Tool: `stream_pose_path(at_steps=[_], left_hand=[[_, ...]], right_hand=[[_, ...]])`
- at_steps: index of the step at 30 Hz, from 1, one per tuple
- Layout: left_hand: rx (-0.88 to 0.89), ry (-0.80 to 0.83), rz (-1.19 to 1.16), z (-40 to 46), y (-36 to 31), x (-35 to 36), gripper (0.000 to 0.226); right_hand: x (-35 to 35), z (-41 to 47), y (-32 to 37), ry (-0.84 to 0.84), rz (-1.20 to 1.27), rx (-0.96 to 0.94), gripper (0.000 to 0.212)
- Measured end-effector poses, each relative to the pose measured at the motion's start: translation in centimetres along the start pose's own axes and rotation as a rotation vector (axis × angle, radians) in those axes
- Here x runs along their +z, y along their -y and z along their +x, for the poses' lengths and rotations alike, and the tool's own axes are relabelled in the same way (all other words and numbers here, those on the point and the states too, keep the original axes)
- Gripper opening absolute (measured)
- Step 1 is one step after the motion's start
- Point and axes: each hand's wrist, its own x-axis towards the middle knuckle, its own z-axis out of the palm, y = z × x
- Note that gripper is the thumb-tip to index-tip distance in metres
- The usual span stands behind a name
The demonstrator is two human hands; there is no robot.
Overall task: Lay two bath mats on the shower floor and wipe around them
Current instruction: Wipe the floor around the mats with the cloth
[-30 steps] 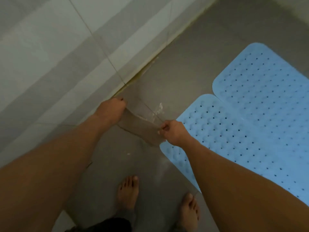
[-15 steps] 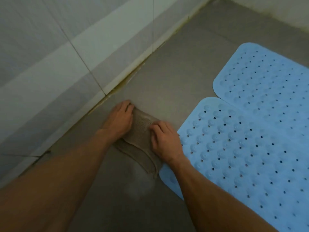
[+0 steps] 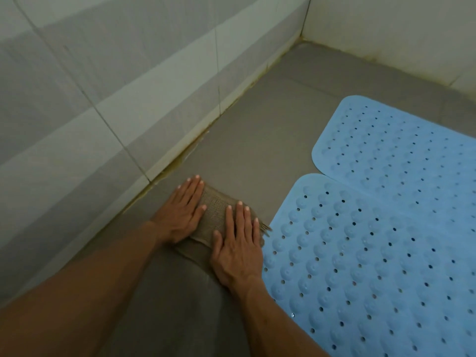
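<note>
Both my hands lie flat on a brown, coarsely woven cloth (image 3: 215,211) spread on the grey shower floor (image 3: 257,140). My left hand (image 3: 180,212) presses its left part with fingers straight and together, fingertips pointing toward the tiled wall (image 3: 103,81). My right hand (image 3: 238,247) presses the cloth's right part, fingers straight and slightly spread, thumb out to the side; neither hand curls around anything. The cloth's frayed fringe sticks out beside my right little finger, just touching or nearly touching the rounded corner of the near blue mat (image 3: 373,266); I cannot tell which.

That near mat lies flat on the floor to the right of my right hand, covered in round bumps and small holes. The far blue mat (image 3: 401,150) lies beyond it, flat too, and their edges meet along a diagonal line, with the far one's edge seeming to sit just over the near one's.

The cloth sits between the near mat and the wall, close to the yellowish, stained joint (image 3: 180,161) where floor meets tiles. The floor behind the cloth, toward me, looks darker.
</note>
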Motion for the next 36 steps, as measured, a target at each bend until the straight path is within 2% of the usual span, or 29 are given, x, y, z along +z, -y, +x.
stream_pose_path(at_steps=[4, 11, 18, 24, 30, 36], left_hand=[[0.043, -0.061, 0.013, 4.4, -0.2, -0.3, 0.073], [0.082, -0.124, -0.016, 14.7, -2.5, -1.8, 0.063], [0.133, -0.103, 0.024, 25.6, -4.9, -3.9, 0.064], [0.152, -0.069, 0.042, 31.6, -6.5, -5.7, 0.065], [0.177, -0.054, 0.054, 35.2, -6.4, -7.3, 0.065], [0.181, -0.089, 0.050, 35.6, -6.1, -7.2, 0.064]], right_hand=[[-1.3, 4.2, -1.6, 0.006, -0.014, 0.045, 0.065], [-4.5, 13.2, -6.9, -0.057, -0.060, 0.074, 0.066], [-7.9, 21.4, -12.3, -0.097, -0.096, 0.102, 0.067], [-10.7, 27.8, -15.6, -0.033, -0.126, 0.126, 0.068], [-13.1, 32.7, -16.4, 0.129, -0.126, 0.164, 0.071], [-14.6, 33.6, -16.0, 0.279, -0.102, 0.177, 0.072]])
